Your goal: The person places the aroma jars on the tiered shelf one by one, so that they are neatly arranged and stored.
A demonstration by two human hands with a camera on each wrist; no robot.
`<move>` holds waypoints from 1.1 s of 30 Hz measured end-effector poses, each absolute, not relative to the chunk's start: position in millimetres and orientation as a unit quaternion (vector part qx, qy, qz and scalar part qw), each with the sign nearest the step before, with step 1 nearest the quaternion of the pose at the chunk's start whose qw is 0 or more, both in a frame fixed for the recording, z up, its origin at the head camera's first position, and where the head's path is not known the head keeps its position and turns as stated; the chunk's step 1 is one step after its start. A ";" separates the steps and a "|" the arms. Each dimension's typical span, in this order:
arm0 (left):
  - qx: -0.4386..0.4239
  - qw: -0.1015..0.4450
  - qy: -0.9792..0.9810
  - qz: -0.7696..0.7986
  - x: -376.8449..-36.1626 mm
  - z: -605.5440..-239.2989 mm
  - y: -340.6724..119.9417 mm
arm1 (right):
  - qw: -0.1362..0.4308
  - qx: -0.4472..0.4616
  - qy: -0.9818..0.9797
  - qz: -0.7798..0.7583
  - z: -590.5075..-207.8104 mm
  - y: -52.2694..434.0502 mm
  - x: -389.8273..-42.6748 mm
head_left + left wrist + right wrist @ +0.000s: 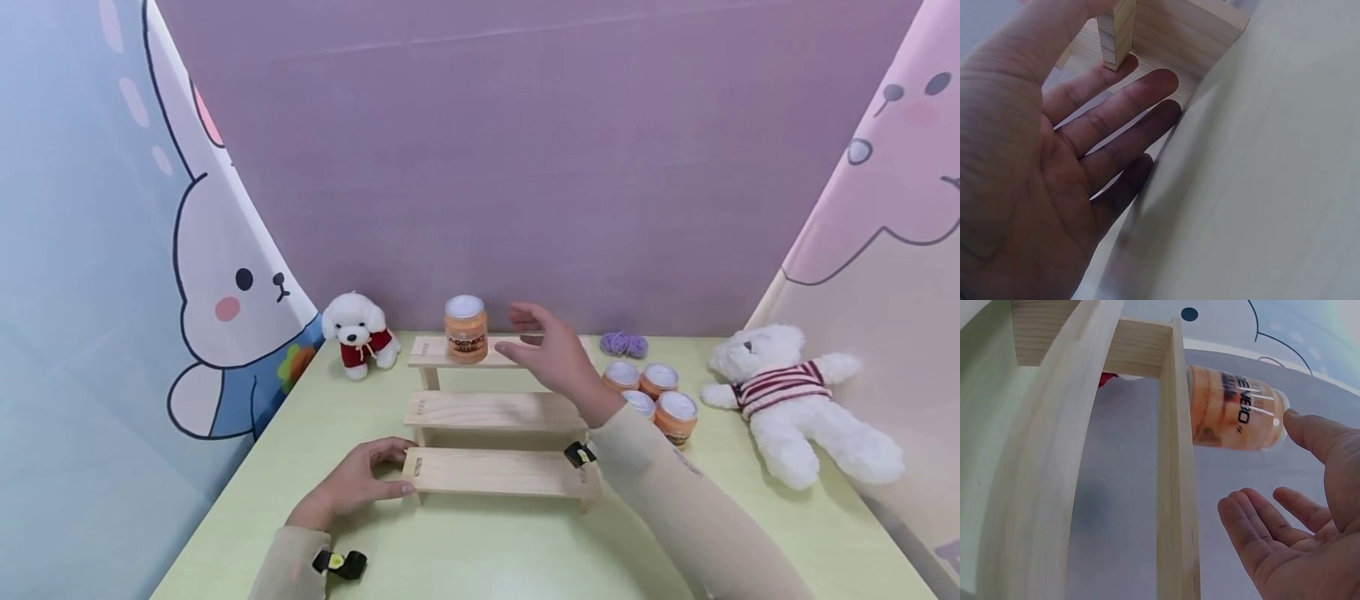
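A staged tabletop set; cartoon backdrops (112, 250), plush toys (795, 400), pale-green table (480, 542).

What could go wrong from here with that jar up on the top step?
The orange jar stands alone on the top step of the wooden stepped shelf, with the open right hand right beside it; a stray brush might tip it down the steps. The left hand steadies only the bottom step's left end, so a push could swing the shelf toward the four jars beside it.
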State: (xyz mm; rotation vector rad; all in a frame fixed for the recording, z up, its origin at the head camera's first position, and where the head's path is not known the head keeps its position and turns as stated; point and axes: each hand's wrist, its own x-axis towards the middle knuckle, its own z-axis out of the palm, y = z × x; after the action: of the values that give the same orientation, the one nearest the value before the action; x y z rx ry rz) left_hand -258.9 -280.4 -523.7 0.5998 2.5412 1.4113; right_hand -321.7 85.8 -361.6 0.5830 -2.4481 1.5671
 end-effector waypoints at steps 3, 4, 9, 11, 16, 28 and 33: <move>0.202 0.086 0.854 0.472 -259.2 -524.0 -280.8 | 0.094 0.198 -0.817 0.533 -363.0 95.6 -317.1; 0.202 0.086 0.854 0.472 -259.4 -524.2 -281.0 | 0.096 0.201 -0.815 0.535 -363.4 98.8 -315.5; 0.203 0.084 0.856 0.468 -260.6 -525.8 -282.2 | 0.097 0.200 -0.811 0.541 -366.8 113.8 -307.4; 0.203 0.083 0.858 0.465 -260.8 -526.1 -282.6 | 0.098 0.202 -0.809 0.544 -367.9 119.7 -304.2; 0.199 0.087 0.856 0.470 -260.6 -525.6 -281.8 | 0.097 0.195 -0.809 0.546 -372.5 135.5 -297.0; 0.199 0.086 0.860 0.462 -259.9 -525.6 -281.1 | 0.128 0.187 -0.821 0.524 -382.8 165.5 -277.0; 0.199 0.086 0.858 0.465 -260.3 -525.3 -281.2 | 0.132 0.180 -0.822 0.524 -390.0 175.9 -270.6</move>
State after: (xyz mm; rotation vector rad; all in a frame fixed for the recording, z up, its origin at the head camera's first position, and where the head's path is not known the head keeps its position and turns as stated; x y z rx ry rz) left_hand -260.3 -281.2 -525.3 0.5943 2.5584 1.3853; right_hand -270.6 175.9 -390.0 0.5226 -2.3861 1.5192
